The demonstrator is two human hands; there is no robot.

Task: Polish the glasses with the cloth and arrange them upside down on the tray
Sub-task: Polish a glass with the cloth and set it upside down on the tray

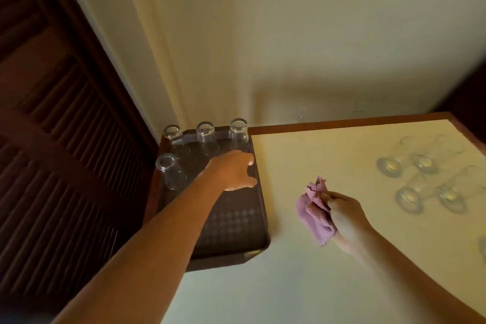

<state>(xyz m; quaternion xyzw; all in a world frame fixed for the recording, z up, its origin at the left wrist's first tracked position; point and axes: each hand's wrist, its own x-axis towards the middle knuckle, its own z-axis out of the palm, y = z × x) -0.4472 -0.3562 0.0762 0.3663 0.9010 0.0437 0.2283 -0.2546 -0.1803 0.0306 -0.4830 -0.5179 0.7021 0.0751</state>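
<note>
Reaching over the tray (pixel 236 223) with my left hand (pixel 234 169), I keep its fingers loose and spread, holding nothing, above the tray's right-hand side. The dark, diamond-patterned tray sits at the bench's (pixel 302 160) left edge, its far end near the wall. 4 glasses stand upside down on it: 3 in a row along the far rim, the left one (pixel 172 132), the middle one (pixel 206 137) and the right one (pixel 239 133), and 1 more (pixel 169 171) at the tray's left side, nearer me. My right hand (pixel 344 214) hovers over the middle of the bench, its grip closed around the bunched pink cloth (pixel 313 212). Near the bench's right edge, 4 more clear glasses (pixel 423 184) stand clustered together, well apart from the tray.
</note>
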